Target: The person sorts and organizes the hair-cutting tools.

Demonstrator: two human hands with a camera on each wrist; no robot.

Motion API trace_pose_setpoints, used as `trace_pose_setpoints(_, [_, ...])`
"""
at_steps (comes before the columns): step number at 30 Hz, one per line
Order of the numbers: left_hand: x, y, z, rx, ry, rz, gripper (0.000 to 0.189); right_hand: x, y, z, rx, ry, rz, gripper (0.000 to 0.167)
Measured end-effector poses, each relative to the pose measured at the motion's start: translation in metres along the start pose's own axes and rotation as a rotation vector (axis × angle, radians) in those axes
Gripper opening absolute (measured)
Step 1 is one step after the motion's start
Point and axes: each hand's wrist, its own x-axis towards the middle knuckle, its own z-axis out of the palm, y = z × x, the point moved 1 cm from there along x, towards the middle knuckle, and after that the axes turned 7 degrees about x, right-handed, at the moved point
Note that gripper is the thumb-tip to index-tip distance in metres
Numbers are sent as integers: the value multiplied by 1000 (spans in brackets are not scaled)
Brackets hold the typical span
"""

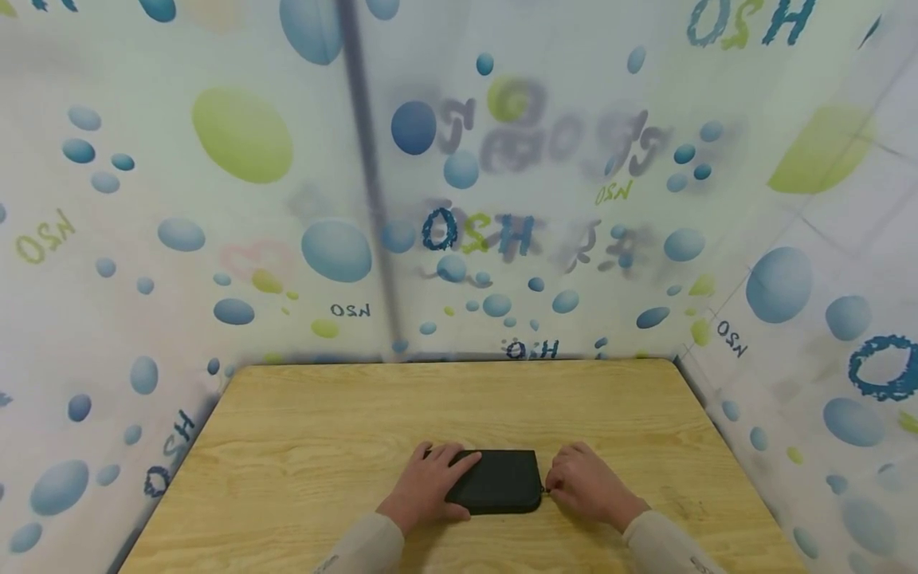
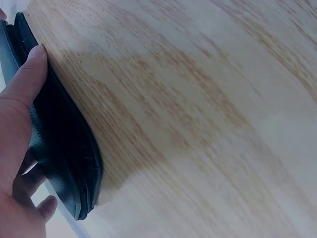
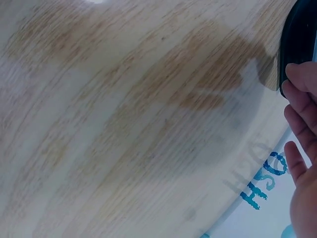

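Observation:
A black zip wallet [image 1: 502,482] lies flat on the wooden table, its long side running left to right. My left hand [image 1: 426,486] holds its left part, thumb along the near edge and fingers spread over the top and far edge. The left wrist view shows the zip running along the wallet's side [image 2: 74,144], with the thumb pressed against it. At the right end, my right hand [image 1: 591,488] pinches the small zipper pull [image 1: 545,490] between thumb and curled fingers. Those fingers mostly cover the pull in the right wrist view.
The wood-grain table [image 1: 323,422] has rounded far corners. Behind it and at both sides hang pale curtains [image 1: 244,135] printed with blue and green bubbles and lettering.

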Motion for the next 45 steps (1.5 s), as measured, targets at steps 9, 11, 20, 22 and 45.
trace_pose_setpoints(9, [1,0,-1,8,-33,-9,89,-2,-2,3,-15,8,-33,3])
trace_pose_setpoints(11, [1,0,-1,11,-39,-13,90,-2,-3,4,-18,28,-57,4])
trace_pose_setpoints(20, [1,1,0,13,-29,-13,90,-3,-8,7,10,32,-69,8])
trace_pose_setpoints(22, [0,2,-1,10,-20,-11,90,-3,-10,6,20,16,-69,9])
trace_pose_setpoints(45, [0,2,-4,23,-29,-21,89,-2,-29,10,71,-69,-25,14])
